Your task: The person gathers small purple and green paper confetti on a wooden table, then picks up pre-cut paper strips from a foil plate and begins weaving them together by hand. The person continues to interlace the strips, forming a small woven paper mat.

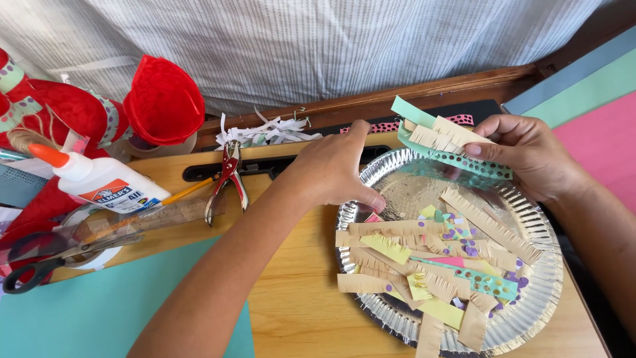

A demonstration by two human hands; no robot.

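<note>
Landmark: the silver foil plate (pixel 530 311) on the wooden table (pixel 298 298); every place below is told from it.
Left hand (pixel 328 169): it hovers over the plate's upper-left rim, palm down, fingers close together and curled, the tips dipping to the near end of the paper pile. Whether it already pinches a strip I cannot tell — the fingertips are hidden behind the hand.
Right hand (pixel 530 156): above the plate's upper-right edge, thumb and fingers pinched on a bundle of strips (pixel 440 139), mint-green ones with punched holes and tan fringed ones, held in the air over the far rim.
Paper pile (pixel 430 265): fringed tan, yellow and mint strips with small purple dots, heaped across the plate's middle, a few ends hanging over the near rim.
Doing it well: by my judgement, lift one strip by its uncut edge so the fringe stays whole, and keep the held bundle level so nothing slides out.
Left of the plate: a hole punch (pixel 228 176), a glue bottle (pixel 99 182), scissors (pixel 46 262) and a red paper shape (pixel 162 99) — well apart from both hands.
Beyond the plate: white paper shreds (pixel 265 131) by the table's far edge.
</note>
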